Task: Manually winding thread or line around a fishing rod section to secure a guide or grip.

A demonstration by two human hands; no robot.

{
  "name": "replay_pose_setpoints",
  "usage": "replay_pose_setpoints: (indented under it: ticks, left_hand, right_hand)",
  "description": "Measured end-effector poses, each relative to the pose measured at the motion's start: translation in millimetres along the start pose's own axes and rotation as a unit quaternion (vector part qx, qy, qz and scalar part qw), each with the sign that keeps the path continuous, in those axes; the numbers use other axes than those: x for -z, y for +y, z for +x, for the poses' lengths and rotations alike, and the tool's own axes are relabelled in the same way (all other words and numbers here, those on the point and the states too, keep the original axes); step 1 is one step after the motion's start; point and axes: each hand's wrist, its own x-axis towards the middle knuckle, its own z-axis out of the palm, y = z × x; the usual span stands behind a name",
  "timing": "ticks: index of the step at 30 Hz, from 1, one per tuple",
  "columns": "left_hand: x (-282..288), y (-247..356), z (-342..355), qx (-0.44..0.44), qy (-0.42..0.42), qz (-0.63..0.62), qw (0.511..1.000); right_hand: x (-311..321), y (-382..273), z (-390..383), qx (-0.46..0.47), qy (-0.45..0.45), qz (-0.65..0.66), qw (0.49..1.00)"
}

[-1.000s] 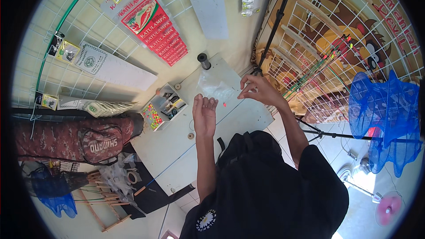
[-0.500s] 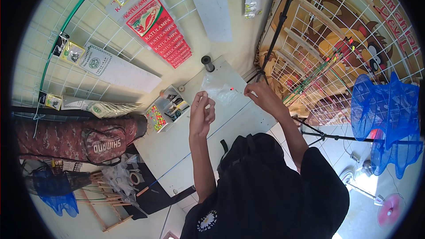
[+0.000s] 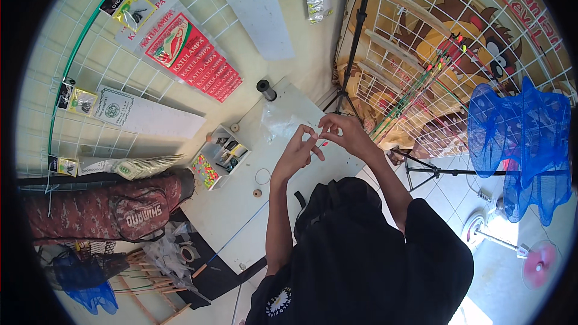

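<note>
My left hand (image 3: 299, 154) and my right hand (image 3: 346, 135) meet fingertip to fingertip above the white table (image 3: 280, 192). Thumb and forefinger are pinched on each; the left hand's other fingers stick out loosely. Just under the fingertips hangs a tiny red-orange piece (image 3: 325, 143), possibly a small float. Whatever thin thing lies between the fingers is too fine to make out. Beyond the hands, a clear plastic bag (image 3: 278, 121) lies beside a dark spool (image 3: 265, 89). Left of my left hand are a small wooden spool (image 3: 257, 193) and a thin ring (image 3: 262, 176).
A divided box (image 3: 232, 155) of bright beads and small packets stands at the table's left. A blue rod (image 3: 238, 232) crosses the near left side. Camouflage bag (image 3: 120, 207) at left, blue nets (image 3: 521, 144) and a black tripod (image 3: 430, 171) at right.
My hands, apart before, have come together at the fingertips, the left moving right. The small wooden spool and ring now show beside my left hand. The whole view has shifted slightly.
</note>
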Motion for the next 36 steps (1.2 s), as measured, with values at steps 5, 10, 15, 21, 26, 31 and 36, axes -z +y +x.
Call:
replay_pose_setpoints:
  ticks: [5,10,15,21,26,31,36]
  left_hand:
    - [4.9,3.4,-6.8,0.028,-0.041,0.003,0.999]
    - [5.4,0.6,-12.3,0.0,0.021,-0.04,0.999]
    - [11.4,1.5,-14.2,-0.036,0.007,-0.072,0.997]
    - [10.4,1.8,-10.0,-0.024,-0.056,0.014,0.998]
    - [12.5,-7.9,-9.6,-0.058,0.005,0.003,0.998]
    - [6.3,2.5,-14.3,-0.066,0.045,-0.041,0.996]
    - [12.2,2.4,-13.6,-0.03,0.033,-0.071,0.996]
  right_hand:
    - [8.1,7.6,-0.1,0.045,-0.039,-0.036,0.998]
    - [4.6,11.4,-1.2,0.084,-0.002,0.02,0.996]
    - [7.9,6.6,-1.4,0.042,-0.041,0.016,0.998]
    - [6.0,-0.4,-0.8,0.055,-0.04,0.001,0.998]
    - [5.2,-2.2,-0.3,0.058,-0.042,0.002,0.997]
    - [5.0,-1.7,-2.3,0.055,-0.04,-0.001,0.998]
    - [3.1,-3.7,-2.1,0.058,-0.05,-0.021,0.997]
